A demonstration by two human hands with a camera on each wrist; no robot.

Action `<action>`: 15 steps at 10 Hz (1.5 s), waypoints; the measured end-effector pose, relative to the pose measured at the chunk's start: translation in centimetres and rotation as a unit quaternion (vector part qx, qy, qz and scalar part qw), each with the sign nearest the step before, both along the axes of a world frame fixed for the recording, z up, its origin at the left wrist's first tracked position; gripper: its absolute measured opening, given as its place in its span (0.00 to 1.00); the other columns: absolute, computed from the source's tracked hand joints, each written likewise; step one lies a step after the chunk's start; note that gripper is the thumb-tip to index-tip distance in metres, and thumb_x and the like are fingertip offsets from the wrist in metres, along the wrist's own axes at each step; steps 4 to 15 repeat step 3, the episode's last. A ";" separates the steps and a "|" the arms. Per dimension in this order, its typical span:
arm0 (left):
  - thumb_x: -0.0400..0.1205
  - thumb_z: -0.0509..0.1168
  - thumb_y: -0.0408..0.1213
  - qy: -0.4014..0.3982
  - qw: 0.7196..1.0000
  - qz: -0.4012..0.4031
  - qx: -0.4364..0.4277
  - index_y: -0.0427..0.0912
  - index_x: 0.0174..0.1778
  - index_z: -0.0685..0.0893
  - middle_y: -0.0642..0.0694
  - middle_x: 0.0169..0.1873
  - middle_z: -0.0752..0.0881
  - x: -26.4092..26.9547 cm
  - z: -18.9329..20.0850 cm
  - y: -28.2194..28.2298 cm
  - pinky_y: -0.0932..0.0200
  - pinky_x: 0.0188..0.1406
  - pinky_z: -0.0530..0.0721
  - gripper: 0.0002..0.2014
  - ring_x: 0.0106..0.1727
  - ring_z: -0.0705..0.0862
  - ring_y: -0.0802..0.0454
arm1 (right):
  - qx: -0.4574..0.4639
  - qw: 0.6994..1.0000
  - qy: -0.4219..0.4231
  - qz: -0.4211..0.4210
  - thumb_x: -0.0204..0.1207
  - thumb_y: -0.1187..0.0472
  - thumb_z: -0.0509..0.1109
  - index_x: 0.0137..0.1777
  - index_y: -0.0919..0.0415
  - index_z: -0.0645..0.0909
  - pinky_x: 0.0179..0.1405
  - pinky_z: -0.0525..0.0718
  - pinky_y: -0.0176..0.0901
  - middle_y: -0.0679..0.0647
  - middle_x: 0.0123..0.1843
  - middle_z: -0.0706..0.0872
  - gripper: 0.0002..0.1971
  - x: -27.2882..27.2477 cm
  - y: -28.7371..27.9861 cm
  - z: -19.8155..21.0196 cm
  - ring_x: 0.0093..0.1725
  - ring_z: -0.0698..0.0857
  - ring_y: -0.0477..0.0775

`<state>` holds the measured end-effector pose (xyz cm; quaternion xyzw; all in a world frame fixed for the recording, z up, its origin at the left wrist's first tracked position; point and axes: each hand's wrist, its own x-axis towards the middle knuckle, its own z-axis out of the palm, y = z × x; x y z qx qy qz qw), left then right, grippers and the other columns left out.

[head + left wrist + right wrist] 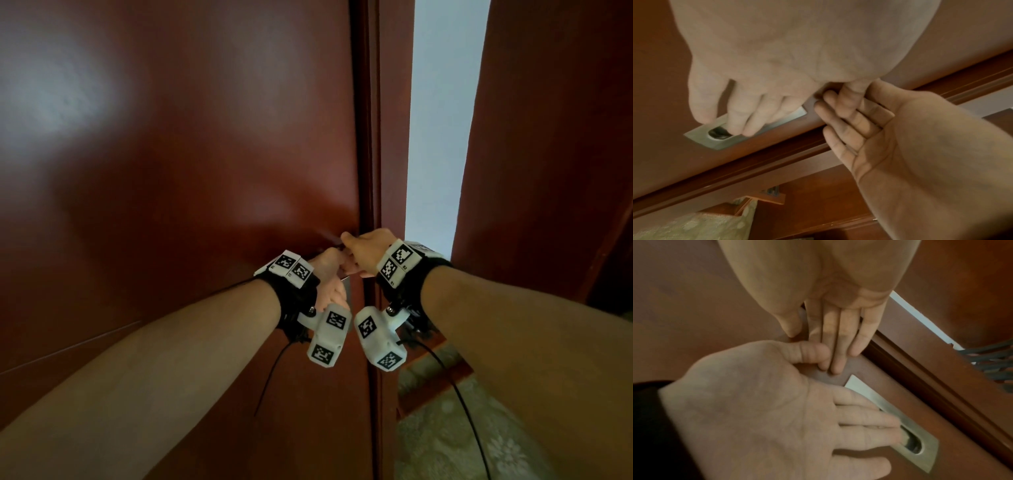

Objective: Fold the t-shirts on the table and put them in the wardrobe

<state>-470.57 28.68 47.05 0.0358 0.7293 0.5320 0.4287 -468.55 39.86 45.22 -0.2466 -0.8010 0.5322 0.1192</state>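
The wardrobe's dark red-brown sliding door [171, 171] fills the head view. A recessed metal handle [701, 138] [925, 456] is set in it close to its right edge. My left hand [329, 274] [756, 97] [797, 418] has its fingertips hooked down into the handle's slot. My right hand [363, 250] [859, 123] [838, 321] lies just above, with straight fingers flat on the door and touching the left thumb. No t-shirt is in view.
A wooden frame strip [373, 137] runs right of the door edge. Beyond it a pale wall [438, 137] shows in a gap, then another brown panel [548, 137]. Green patterned fabric [445, 428] lies low on the right. Black cables [459, 394] hang from my wrists.
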 end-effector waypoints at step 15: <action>0.80 0.61 0.35 0.124 0.988 -0.087 0.006 0.30 0.67 0.81 0.35 0.57 0.89 1.7 8.2 -5.2 0.47 0.58 0.83 0.20 0.57 0.89 0.40 | -0.013 0.997 0.075 0.030 0.72 0.46 0.73 0.48 0.62 0.87 0.52 0.89 0.53 0.55 0.44 0.89 0.17 1.3 -3.0 7.8 0.46 0.89 0.58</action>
